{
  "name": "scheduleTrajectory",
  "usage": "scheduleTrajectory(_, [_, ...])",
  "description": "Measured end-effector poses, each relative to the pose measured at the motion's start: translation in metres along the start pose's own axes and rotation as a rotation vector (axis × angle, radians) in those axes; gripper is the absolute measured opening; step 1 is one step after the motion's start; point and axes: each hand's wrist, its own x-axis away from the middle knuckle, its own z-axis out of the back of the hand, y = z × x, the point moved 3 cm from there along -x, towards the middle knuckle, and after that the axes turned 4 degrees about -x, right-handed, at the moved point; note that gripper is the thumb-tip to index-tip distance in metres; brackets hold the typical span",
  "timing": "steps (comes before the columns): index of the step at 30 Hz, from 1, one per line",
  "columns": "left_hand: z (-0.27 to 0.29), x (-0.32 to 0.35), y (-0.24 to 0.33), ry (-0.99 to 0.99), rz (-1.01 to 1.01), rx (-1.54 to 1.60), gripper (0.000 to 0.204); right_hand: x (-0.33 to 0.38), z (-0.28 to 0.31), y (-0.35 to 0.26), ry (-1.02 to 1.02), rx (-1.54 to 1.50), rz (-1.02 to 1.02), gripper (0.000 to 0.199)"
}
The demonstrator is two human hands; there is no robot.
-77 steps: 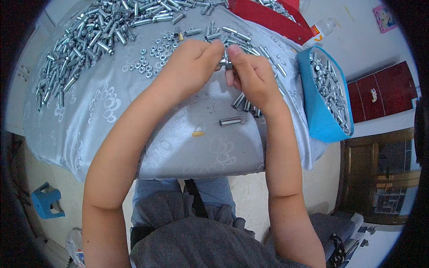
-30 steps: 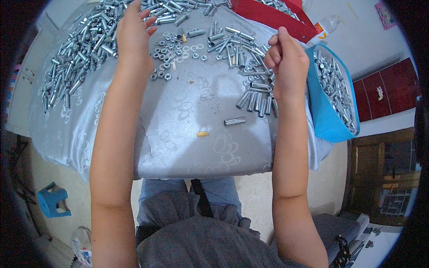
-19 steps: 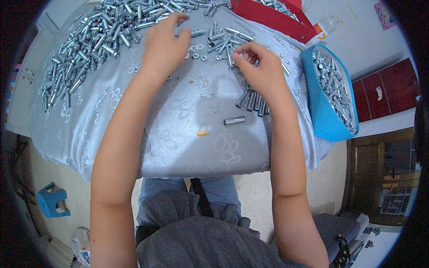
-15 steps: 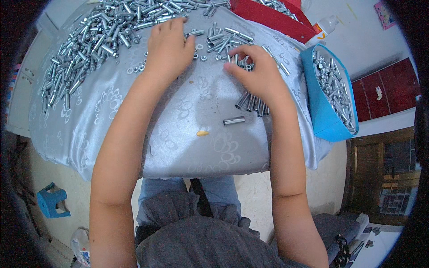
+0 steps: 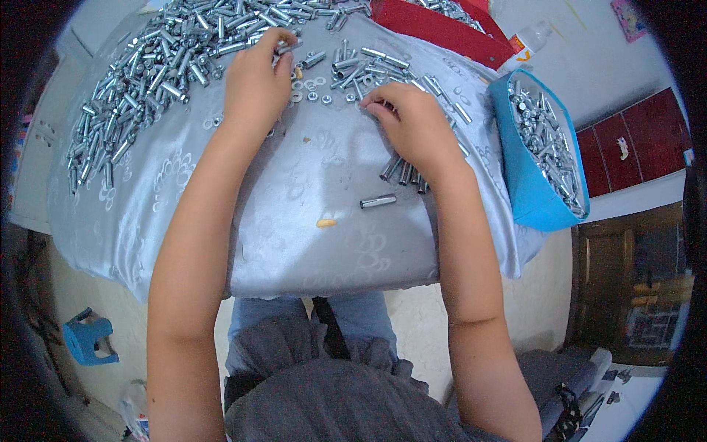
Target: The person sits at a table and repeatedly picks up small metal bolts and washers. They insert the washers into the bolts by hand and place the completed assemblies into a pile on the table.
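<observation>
My left hand (image 5: 258, 85) is at the near edge of a big heap of metal anchor bolts (image 5: 173, 62), its thumb and fingers closed around a metal bolt (image 5: 289, 48). Loose washers (image 5: 297, 85) and small nuts (image 5: 326, 99) lie between my hands. My right hand (image 5: 416, 125) is pinched, fingertips down at the cloth beside a small nut (image 5: 350, 97); what it grips, if anything, is hidden. Metal sleeves (image 5: 405, 173) lie partly under that hand, and one single sleeve (image 5: 378, 201) rests nearer to me. Beyond it is a smaller pile of bolts and sleeves (image 5: 384, 60).
A silvery patterned cloth (image 5: 309, 258) covers the table. On the right stands a blue fabric bin (image 5: 526, 180) full of bolts. At the back are a red box (image 5: 442, 33) with metal parts and a clear bottle (image 5: 532, 40). A small yellow piece (image 5: 326, 222) lies near the front.
My left hand has shifted slightly left and now shows a bolt between its fingers. The right hand has lowered, its fingers closing together near the nuts. The view has shifted slightly.
</observation>
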Motion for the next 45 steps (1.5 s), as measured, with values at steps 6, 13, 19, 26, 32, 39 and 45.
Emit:
scheduleTrajectory(6, [-0.005, 0.001, 0.006, -0.076, 0.005, 0.296, 0.024, 0.0, 0.003, -0.003, -0.065, 0.021, 0.083, 0.016])
scheduleTrajectory(13, [-0.015, 0.013, 0.013, -0.039, -0.345, -0.216, 0.029, 0.001, -0.01, -0.005, 0.031, 0.085, 0.205, 0.014])
scheduleTrajectory(19, [-0.021, 0.019, 0.02, -0.173, -0.41, -0.292, 0.028, -0.004, -0.015, -0.005, 0.014, 0.128, 0.202, 0.014])
scheduleTrajectory(26, [-0.014, 0.011, 0.016, -0.1, -0.176, 0.006, 0.024, -0.003, 0.005, -0.01, 0.208, -0.251, 0.005, 0.014])
scheduleTrajectory(32, [-0.01, 0.012, 0.022, -0.288, 0.092, 0.504, 0.029, -0.006, 0.021, -0.01, 0.224, -0.975, -0.158, 0.02])
scheduleTrajectory(39, [-0.009, 0.021, 0.043, -0.256, 0.092, 0.708, 0.034, -0.005, 0.021, -0.007, 0.182, -1.506, -0.204, 0.021])
scheduleTrajectory(45, [-0.012, 0.022, 0.046, -0.162, -0.17, 0.6, 0.034, -0.005, 0.022, -0.009, 0.144, -1.445, -0.251, 0.021])
